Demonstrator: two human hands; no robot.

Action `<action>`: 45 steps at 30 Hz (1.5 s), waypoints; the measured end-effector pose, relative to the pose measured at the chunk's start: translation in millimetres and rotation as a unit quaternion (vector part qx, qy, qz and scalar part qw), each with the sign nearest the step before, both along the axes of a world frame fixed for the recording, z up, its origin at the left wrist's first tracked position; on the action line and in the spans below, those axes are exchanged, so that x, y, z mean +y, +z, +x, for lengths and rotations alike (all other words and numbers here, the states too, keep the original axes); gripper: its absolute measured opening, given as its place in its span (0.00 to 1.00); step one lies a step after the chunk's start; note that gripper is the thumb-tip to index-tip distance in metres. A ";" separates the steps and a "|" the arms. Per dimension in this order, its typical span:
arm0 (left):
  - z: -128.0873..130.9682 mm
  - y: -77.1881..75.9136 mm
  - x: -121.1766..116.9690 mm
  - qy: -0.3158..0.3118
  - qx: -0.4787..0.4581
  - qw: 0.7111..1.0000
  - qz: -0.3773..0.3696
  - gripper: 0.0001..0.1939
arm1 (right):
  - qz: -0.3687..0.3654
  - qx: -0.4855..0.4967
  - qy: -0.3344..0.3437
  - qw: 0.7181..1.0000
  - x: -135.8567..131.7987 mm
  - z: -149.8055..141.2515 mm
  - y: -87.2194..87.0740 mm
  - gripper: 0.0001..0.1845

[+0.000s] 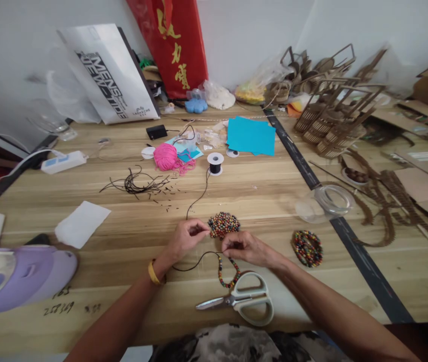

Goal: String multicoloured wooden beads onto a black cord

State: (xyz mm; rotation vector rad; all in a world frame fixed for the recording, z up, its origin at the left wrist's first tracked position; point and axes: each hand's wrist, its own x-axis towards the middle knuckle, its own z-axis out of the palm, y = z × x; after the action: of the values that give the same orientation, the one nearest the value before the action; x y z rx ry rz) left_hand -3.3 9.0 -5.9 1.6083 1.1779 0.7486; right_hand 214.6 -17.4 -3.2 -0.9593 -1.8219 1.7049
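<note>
My left hand (186, 237) pinches a thin black cord (195, 201) right beside a flat pile of small multicoloured beads (223, 223). My right hand (244, 247) is closed in a pinch just below that pile, holding the cord where a strung length of beads (226, 274) hangs off in a curve. The cord runs back across the wooden table (123, 236) to a black spool (215, 164). White-handled scissors (244, 300) lie just in front of my right wrist. A yellow band is on my left wrist.
A second bead heap (307, 248) and a clear round lid (325, 202) lie right. Pink yarn (166, 156), blue paper (250, 136), cord scraps (134, 183), white paper (81, 223), and a purple device (18, 276) sit around. Bags and brown lattice pieces fill the back.
</note>
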 end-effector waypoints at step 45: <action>0.5 -4.5 -5.1 -0.158 -0.108 0.967 -0.169 0.09 | -0.014 -0.002 0.009 1.000 0.6 -0.8 3.0 0.11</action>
State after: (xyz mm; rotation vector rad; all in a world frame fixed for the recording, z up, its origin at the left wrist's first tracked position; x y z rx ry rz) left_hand -2.8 3.9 -10.3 1.3456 0.8158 0.4716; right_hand 213.8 -16.8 -0.2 -0.9610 -1.8193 1.7439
